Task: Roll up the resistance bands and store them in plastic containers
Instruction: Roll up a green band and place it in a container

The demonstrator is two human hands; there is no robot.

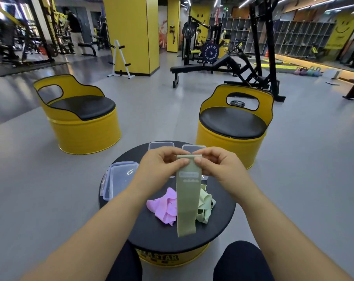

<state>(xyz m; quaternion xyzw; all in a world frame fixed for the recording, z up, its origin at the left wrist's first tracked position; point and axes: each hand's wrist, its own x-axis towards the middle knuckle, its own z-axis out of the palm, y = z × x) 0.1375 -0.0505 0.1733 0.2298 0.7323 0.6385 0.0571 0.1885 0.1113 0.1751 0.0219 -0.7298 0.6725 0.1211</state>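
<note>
Pinching the olive band's (187,199) top edge, left hand (159,165) and right hand (214,163) — each grip tight on it — hang it over the table (143,236), above the crumpled pink band (166,207) and pale-green band (205,203). One lidded container (121,179) sits left; two containers (161,146) stand behind the hands, contents hidden.

The single head-worn wide-angle camera faces forward and down, close above the left hand (159,169) and right hand (216,167), round table (151,232) at six o'clock.

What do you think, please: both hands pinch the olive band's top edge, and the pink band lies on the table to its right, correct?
No: in the head view the pink band lies on the table left of the olive band. The left hand and right hand do pinch its top edge.
</note>
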